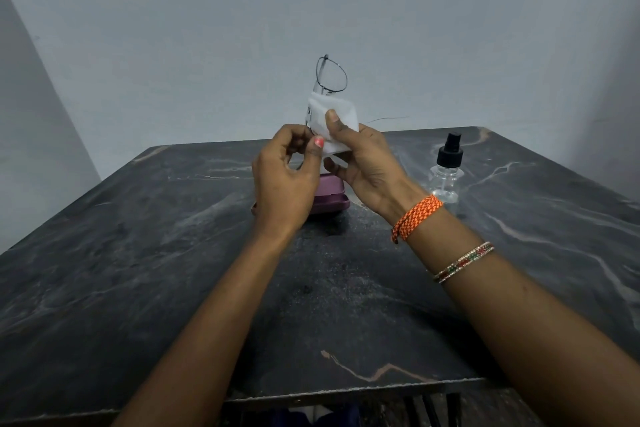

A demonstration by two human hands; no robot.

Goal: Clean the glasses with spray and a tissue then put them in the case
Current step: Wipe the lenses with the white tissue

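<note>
We are looking down at a dark marble table (138,270) set against a pale grey wall (207,28), with two bare forearms reaching up from the bottom of the frame.

In the centre of the frame, above the table, the glasses (330,76) are being held on end: their long axis is running vertically, with one thin-rimmed lens standing clear at the top and pointing up toward the wall. The lower lens is being covered by a white tissue (337,114), so we cannot make it out. One thin arm of the glasses is sticking out to the right, seen only as a faint line.

The right hand (367,166) is pinching the tissue around the lower lens, thumb pressing on the front. The left hand (284,180) is curling closed beside it, thumb and fingers gripping the glasses near their lower end; the exact contact point is being hidden by the fingers.

Just below the hands, a purple case (332,199) is lying on the table, largely blocked by the left hand; we cannot tell if it is shut. To the right of centre, a clear spray bottle (446,173) with a black top is standing upright, well apart from the case.

The right wrist is wearing an orange woven band (417,215) and, farther down, beaded bangles (464,262).
</note>
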